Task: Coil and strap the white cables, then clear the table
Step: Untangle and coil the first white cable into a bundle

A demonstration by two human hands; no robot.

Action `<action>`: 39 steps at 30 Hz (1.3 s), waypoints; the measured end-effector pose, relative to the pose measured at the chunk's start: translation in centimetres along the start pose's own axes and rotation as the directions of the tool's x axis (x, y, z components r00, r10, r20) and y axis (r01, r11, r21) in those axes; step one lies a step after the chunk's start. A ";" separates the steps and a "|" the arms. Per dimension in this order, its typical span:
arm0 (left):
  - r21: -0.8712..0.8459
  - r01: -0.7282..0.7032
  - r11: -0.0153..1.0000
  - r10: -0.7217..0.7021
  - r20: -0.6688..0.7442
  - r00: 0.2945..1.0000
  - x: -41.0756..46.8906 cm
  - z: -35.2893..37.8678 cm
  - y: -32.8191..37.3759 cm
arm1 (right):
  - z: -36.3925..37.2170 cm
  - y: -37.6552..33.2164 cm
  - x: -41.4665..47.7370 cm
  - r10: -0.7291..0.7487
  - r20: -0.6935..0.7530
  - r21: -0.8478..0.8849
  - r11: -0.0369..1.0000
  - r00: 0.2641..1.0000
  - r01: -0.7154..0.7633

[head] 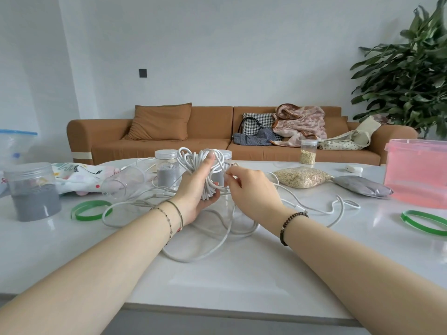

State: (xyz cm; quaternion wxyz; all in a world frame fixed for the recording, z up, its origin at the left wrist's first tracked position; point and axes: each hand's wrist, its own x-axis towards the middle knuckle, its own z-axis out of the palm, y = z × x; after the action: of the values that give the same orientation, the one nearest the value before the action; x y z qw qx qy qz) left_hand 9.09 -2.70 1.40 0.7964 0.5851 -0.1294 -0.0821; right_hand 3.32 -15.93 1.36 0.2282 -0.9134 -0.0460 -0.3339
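Observation:
My left hand (197,189) grips a bundle of coiled white cable (202,165), held upright above the table, thumb pressed across the loops. My right hand (249,189) pinches a strand of the same cable just right of the bundle. More loose white cable (217,245) lies in wide loops on the white table (229,281) under and around both hands, trailing off to the right. A green strap ring (90,209) lies left of the loops and a second green strap ring (425,222) lies at the far right.
Clear jars with grey powder (33,192) (167,171) stand left and behind the bundle. A grain bag (302,177), a grey pouch (362,189), a pink box (418,172), a grain jar (308,151) and patterned cloth (79,176) also sit on the table.

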 end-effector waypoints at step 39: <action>0.029 -0.139 0.990 0.141 -0.093 0.986 0.5 -0.6 0.5 | 0.0 -0.3 -0.9 -0.486 0.037 -0.200 0.853 0.873 0.483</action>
State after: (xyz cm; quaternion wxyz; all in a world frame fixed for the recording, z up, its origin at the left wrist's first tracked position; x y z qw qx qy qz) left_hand 9.70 -2.17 1.78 0.7987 0.5868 -0.1334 0.0033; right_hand 2.55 -15.63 0.94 0.0432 -0.8882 -0.2383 -0.3904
